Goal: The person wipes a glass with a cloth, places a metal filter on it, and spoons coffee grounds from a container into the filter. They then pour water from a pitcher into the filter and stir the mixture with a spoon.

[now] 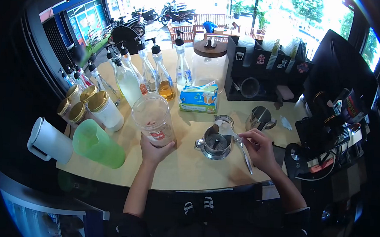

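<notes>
My left hand [155, 150] is wrapped round the lower part of a clear plastic jar [152, 114] with a red label, held tilted over the counter. Pinched in my right hand [260, 151] is a pale spoon [227, 128], its bowl with brown powder over a small metal drip filter [214, 141]. Dark grounds lie in the filter around a central post, and a metal saucer-like rim shows beneath it. A silver utensil handle [246, 159] slants down beside my right fingers. Behind the filter sits a round metal lid [224, 120].
A steel pitcher [261, 119] stands right of the filter. Behind are a tissue pack [198, 98], several pump bottles [162, 76], a wood-lidded glass jar [209, 66] and a black cup organizer [261, 66]. At left are a green pitcher [98, 143], a white jug [51, 140] and gold-lidded jars [106, 110].
</notes>
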`<move>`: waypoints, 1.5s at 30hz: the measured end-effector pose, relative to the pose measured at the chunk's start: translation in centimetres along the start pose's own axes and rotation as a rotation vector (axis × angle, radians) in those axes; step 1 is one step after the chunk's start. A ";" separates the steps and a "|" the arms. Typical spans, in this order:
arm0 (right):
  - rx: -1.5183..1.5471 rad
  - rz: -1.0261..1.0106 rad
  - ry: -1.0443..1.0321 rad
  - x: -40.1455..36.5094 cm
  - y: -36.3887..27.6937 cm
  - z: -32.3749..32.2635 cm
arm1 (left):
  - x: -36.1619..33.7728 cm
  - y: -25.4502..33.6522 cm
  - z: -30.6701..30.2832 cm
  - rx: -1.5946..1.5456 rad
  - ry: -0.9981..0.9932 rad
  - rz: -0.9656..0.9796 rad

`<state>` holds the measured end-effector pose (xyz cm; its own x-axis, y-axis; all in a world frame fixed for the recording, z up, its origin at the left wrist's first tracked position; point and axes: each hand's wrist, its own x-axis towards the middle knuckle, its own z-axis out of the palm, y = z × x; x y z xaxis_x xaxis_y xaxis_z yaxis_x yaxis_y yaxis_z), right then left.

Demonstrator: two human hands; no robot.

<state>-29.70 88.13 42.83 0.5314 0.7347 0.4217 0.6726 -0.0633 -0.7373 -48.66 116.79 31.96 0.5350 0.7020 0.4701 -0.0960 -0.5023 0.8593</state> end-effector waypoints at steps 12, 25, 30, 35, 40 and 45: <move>0.000 -0.019 0.073 -0.8 -0.5 0.1 | 0.1 -0.4 0.0 0.022 -0.019 0.000; -0.008 -0.015 0.086 -1.8 -1.0 -0.9 | 0.0 -0.1 0.0 0.007 -0.006 -0.004; -0.009 -0.011 0.093 -2.3 -2.0 -1.9 | 0.0 0.1 0.0 0.002 -0.005 -0.012; 0.012 -0.060 0.093 -3.1 -1.0 -1.2 | -0.1 0.9 0.2 -0.008 -0.019 -0.021; -0.035 -0.076 0.088 -3.2 -1.6 -1.1 | -0.1 1.0 0.4 0.014 0.043 0.052; -0.055 -0.100 0.089 -3.3 -1.6 -1.2 | -0.1 1.5 0.5 -0.037 0.042 0.047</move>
<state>-31.91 85.06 43.24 0.5017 0.6768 0.5387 0.7506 -0.0310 -0.6601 -48.44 115.74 33.16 0.4937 0.6991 0.5172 -0.1513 -0.5166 0.8427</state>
